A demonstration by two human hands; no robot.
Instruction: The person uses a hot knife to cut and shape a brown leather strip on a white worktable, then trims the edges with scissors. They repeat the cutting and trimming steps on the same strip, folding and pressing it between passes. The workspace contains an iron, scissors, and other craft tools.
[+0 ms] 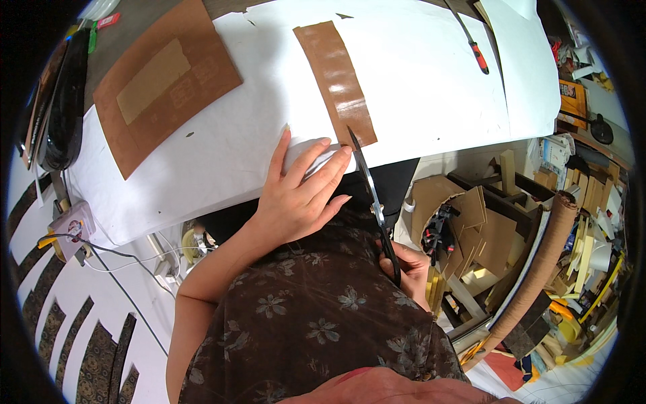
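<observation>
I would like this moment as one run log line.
left hand: on white sheet | right hand: holding scissors | tip: over near end of brown strip

Left hand (299, 192), centre, covers most of a white piece (301, 150); form undetermined. Right hand (412, 271), right of centre, partly hides the handles of the scissors (377, 211). Top edge cuts off the brown sheet (208, 64), upper left, and the red-handled tool (479, 59), upper right. Clutter (584, 259), far right: many items too small to identify.
</observation>
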